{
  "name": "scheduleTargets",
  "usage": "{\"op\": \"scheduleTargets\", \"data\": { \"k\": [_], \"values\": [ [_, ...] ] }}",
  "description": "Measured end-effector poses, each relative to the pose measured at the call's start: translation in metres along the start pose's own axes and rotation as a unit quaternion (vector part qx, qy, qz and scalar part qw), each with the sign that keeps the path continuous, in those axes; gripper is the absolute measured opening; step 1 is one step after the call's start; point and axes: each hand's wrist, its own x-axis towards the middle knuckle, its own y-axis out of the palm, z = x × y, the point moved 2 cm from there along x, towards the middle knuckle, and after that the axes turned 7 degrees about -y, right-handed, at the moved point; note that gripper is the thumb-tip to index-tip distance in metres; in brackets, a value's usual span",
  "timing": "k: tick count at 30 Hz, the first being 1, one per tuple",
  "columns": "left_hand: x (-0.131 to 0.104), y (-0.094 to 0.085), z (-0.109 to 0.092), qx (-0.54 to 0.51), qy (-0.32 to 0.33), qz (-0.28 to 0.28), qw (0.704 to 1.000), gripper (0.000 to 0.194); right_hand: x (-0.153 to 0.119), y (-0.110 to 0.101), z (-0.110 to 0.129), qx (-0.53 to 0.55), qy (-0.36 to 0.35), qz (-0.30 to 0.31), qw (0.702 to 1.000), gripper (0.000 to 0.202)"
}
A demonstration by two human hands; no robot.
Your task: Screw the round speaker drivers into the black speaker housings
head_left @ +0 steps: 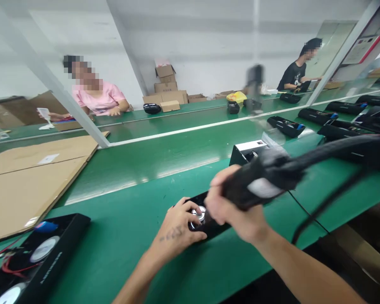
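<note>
- Black speaker housing (213,230) is placed on the green tabletop (120,236), in front of the wearer, with its left end covered by the left hand (179,226).
- Housing is held by the left hand, with the thumb at the near edge and the curled fingers at the round silver driver (202,214).
- Black corded handheld tool (240,188) is gripped in the right hand (229,211), with the fingers closed around it; its tip is hidden.
- Behind the tool, a black-and-white box (248,145) is seen.
- At lower left, an open housing (64,253) is fitted with silver drivers, red wires and a blue part (46,227), near a flattened cardboard sheet (40,173).
- More black housings (285,126) are lined up at right.
- Two people are seated beyond, one in a pink shirt (101,99), one in a black shirt (294,76).
</note>
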Motion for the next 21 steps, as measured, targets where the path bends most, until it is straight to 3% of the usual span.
{"op": "scheduleTargets", "data": {
  "k": [2,4,7,11,14,18,21],
  "values": [
    [0.016,-0.017,0.008,-0.086,-0.079,0.114,0.987,0.02,0.004,-0.024,0.025,0.018,-0.056,-0.079,0.995,0.021],
    [0.03,-0.033,0.013,-0.145,-0.126,0.188,0.963,0.028,0.003,-0.054,0.043,-0.035,-0.078,-0.155,0.984,0.019],
    [0.043,-0.046,0.018,-0.161,-0.134,0.208,0.955,0.032,-0.009,-0.103,0.044,-0.147,-0.043,-0.212,0.965,0.022],
    [0.048,-0.046,0.023,-0.172,-0.157,0.212,0.949,0.036,-0.036,-0.149,0.013,-0.273,0.082,-0.217,0.934,0.032],
    [0.05,-0.047,0.022,-0.175,-0.163,0.209,0.948,0.037,-0.047,-0.161,-0.001,-0.317,0.1,-0.216,0.918,0.032],
    [0.04,-0.042,0.015,-0.167,-0.163,0.199,0.952,0.037,-0.043,-0.157,-0.003,-0.33,0.11,-0.189,0.918,0.032],
    [0.013,-0.024,0.013,-0.079,-0.11,0.125,0.983,0.027,-0.04,-0.155,-0.002,-0.308,0.116,-0.171,0.929,0.033]
  ]
}}
